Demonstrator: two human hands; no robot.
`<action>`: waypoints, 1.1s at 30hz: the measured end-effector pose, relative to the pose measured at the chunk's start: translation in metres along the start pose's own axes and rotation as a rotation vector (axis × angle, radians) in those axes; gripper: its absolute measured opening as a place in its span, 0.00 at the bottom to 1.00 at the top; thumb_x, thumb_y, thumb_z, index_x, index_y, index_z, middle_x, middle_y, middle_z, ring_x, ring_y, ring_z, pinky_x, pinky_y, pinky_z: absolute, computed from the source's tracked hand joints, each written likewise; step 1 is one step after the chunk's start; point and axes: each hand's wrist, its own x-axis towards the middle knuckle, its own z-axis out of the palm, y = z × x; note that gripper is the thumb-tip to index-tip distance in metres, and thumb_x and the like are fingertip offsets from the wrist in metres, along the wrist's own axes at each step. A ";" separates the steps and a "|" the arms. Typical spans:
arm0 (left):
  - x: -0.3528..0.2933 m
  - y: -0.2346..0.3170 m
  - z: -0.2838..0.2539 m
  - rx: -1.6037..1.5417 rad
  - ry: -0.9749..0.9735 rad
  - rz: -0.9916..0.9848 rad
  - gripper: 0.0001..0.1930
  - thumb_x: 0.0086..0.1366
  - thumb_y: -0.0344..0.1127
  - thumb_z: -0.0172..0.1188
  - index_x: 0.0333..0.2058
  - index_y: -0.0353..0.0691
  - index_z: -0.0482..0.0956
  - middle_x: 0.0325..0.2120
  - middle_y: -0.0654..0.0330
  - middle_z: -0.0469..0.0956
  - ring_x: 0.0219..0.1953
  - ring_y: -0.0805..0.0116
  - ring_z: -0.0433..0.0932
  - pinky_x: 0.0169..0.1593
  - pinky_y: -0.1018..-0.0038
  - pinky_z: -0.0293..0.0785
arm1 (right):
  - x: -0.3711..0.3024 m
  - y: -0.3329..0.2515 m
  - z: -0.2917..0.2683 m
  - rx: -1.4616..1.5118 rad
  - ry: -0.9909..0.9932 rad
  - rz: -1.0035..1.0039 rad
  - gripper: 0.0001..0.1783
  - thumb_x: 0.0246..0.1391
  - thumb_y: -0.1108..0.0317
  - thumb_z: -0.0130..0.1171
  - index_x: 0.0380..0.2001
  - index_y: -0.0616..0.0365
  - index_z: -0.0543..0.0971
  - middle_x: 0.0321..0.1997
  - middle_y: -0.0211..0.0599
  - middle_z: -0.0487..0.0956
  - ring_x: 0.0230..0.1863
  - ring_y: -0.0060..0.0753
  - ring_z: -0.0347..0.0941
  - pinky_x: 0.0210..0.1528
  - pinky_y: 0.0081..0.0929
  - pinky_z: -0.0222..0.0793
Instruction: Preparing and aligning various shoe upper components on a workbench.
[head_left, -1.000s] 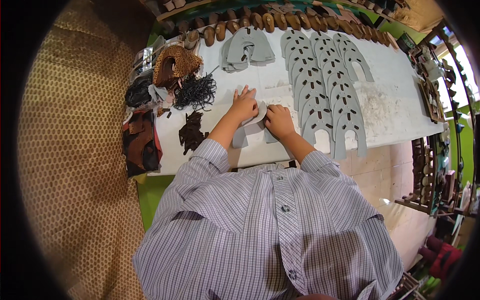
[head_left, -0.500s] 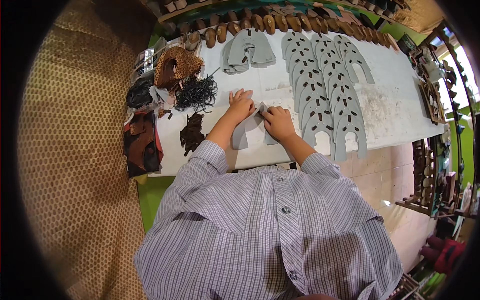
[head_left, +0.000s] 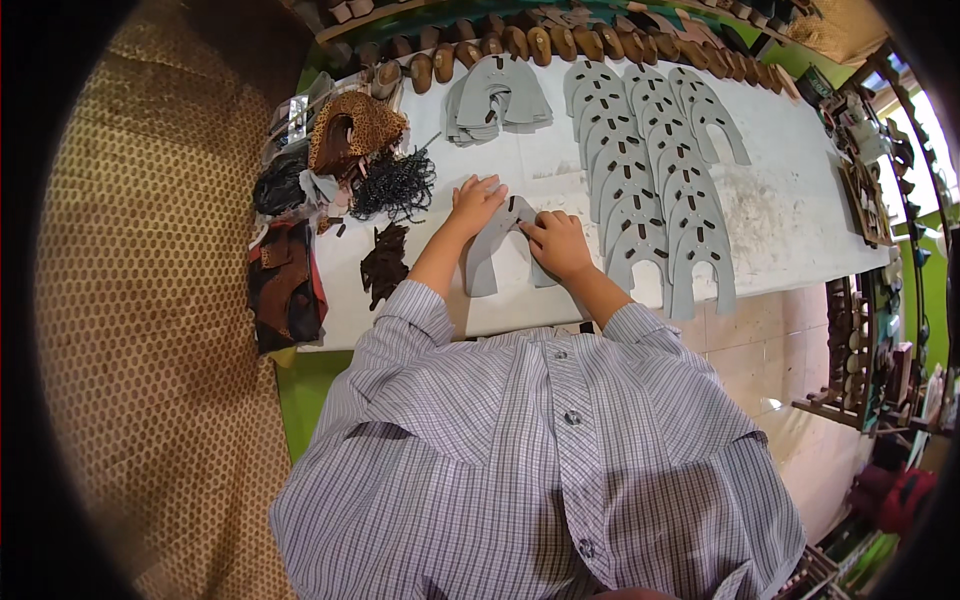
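A grey U-shaped shoe upper lies on the white table in front of me, its two legs toward my body. One small dark tab shows at the top of its curve. My left hand rests at the upper left edge of the piece, fingers stretched out and holding nothing. Over the right side of the curve, my right hand has its fingers closed on the inner edge; whether a tab is under the fingertips is hidden. Left of my left forearm sits a pile of dark brown strips.
Overlapping rows of grey uppers with dark tabs lie to the right. A stack of grey uppers is farther back, before a row of brown shoe lasts. Leopard-print pieces, black cord and scraps crowd the left.
The left hand's fingers have gone from gripping near the top of the curve to lying stretched out at its left edge. The upper, folded up at the top before, now lies flat with a tab showing.
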 end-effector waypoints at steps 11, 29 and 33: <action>-0.001 0.010 -0.002 0.005 -0.262 -0.135 0.32 0.55 0.64 0.49 0.45 0.42 0.76 0.63 0.58 0.52 0.66 0.47 0.31 0.61 0.44 0.26 | 0.001 -0.003 -0.003 -0.027 0.000 -0.001 0.12 0.45 0.63 0.54 0.36 0.44 0.79 0.32 0.27 0.71 0.39 0.31 0.67 0.41 0.34 0.59; -0.086 0.025 0.031 0.381 0.111 0.132 0.32 0.60 0.53 0.49 0.60 0.47 0.57 0.63 0.53 0.47 0.66 0.54 0.43 0.63 0.48 0.36 | 0.001 -0.001 0.003 -0.014 0.057 -0.008 0.13 0.45 0.64 0.55 0.37 0.46 0.78 0.33 0.27 0.72 0.39 0.31 0.68 0.40 0.34 0.60; -0.091 0.032 0.030 0.384 0.033 0.062 0.33 0.61 0.55 0.45 0.62 0.47 0.53 0.64 0.54 0.46 0.66 0.58 0.42 0.64 0.52 0.34 | 0.001 0.000 -0.001 -0.021 0.034 -0.021 0.15 0.46 0.64 0.54 0.40 0.47 0.78 0.33 0.27 0.72 0.38 0.30 0.68 0.39 0.35 0.61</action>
